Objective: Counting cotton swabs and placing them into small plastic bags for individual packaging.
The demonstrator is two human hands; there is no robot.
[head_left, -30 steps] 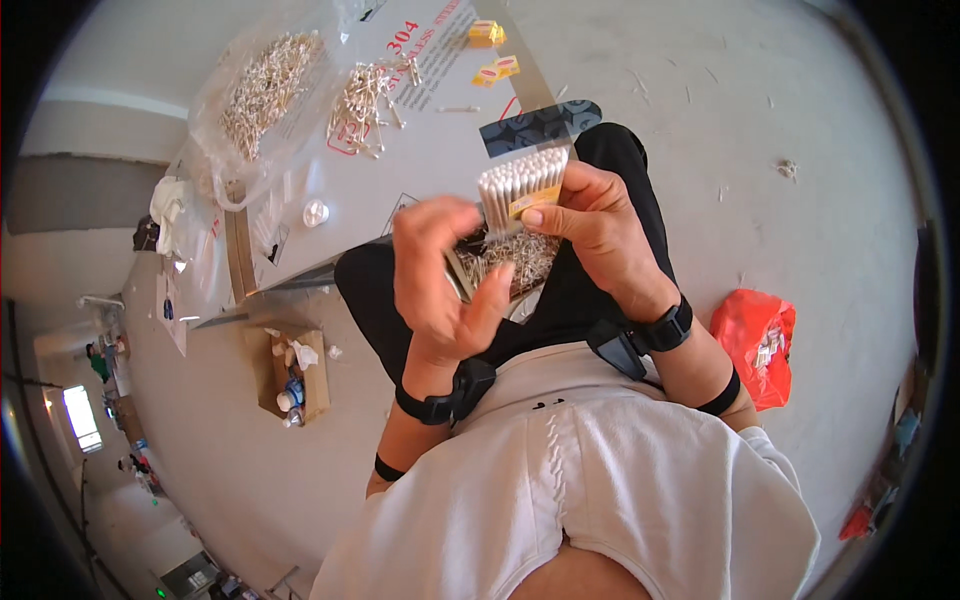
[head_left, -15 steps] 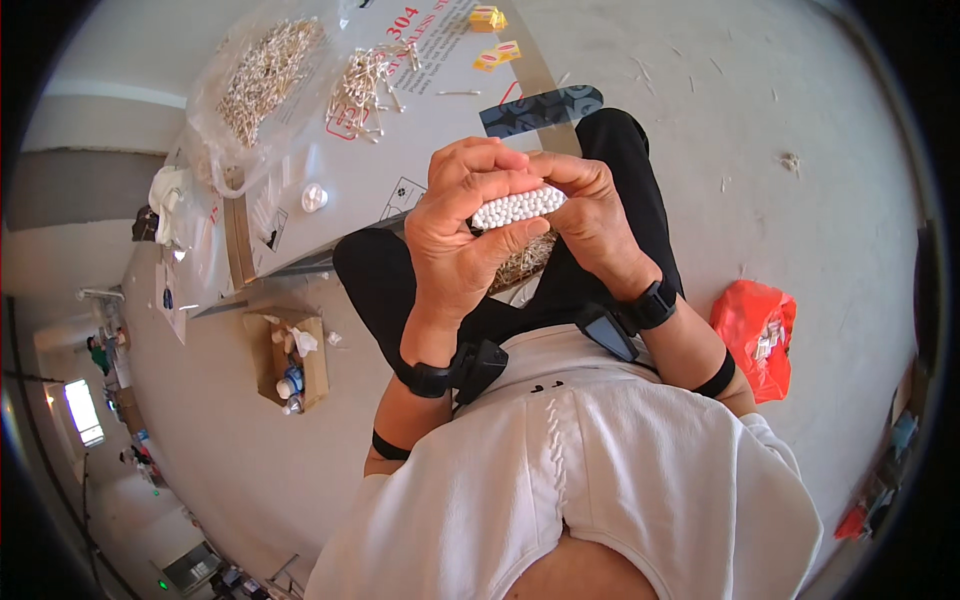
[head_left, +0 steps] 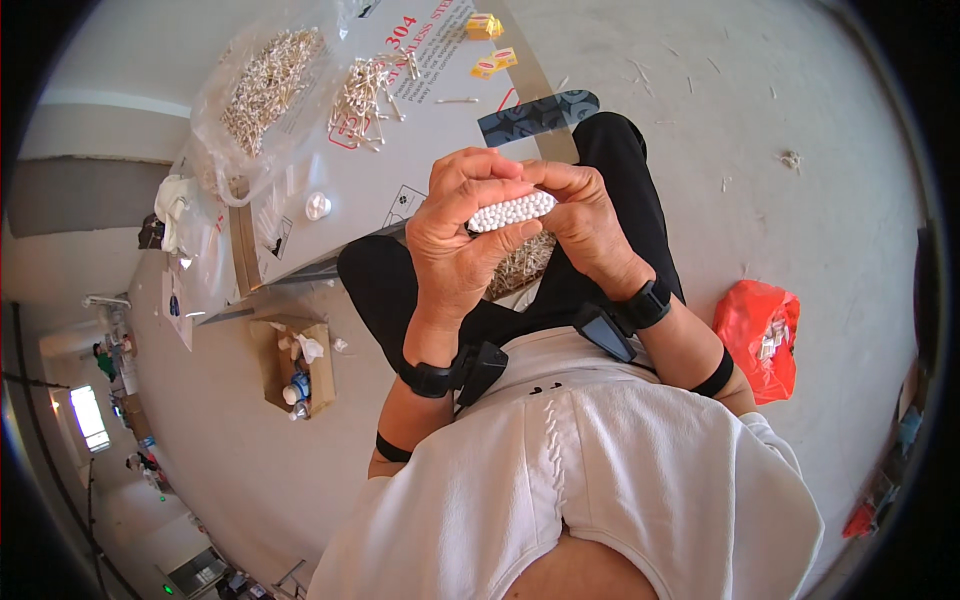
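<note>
A tight bundle of cotton swabs (head_left: 512,212) is held up between my hands, its white tips facing me. My left hand (head_left: 458,225) closes round the left end, with the thumb below and fingers over the top. On the right end, my right hand (head_left: 588,225) pinches the bundle with bent fingers. Whether a box or wrapper surrounds the bundle is hidden by my fingers. Beneath my hands, between my legs, more loose cotton swabs (head_left: 522,266) show in part.
On the table (head_left: 330,215) lie a clear bag of swabs (head_left: 268,95), a loose swab pile (head_left: 362,100), small yellow boxes (head_left: 484,27) and a white round container (head_left: 317,206). A cardboard box (head_left: 318,385) stands on the floor at left; a red bag (head_left: 752,340) lies at right.
Both hands keep their grip on the swab bundle, which has shifted very slightly to the left in view. The surroundings have moved a little with the view.
</note>
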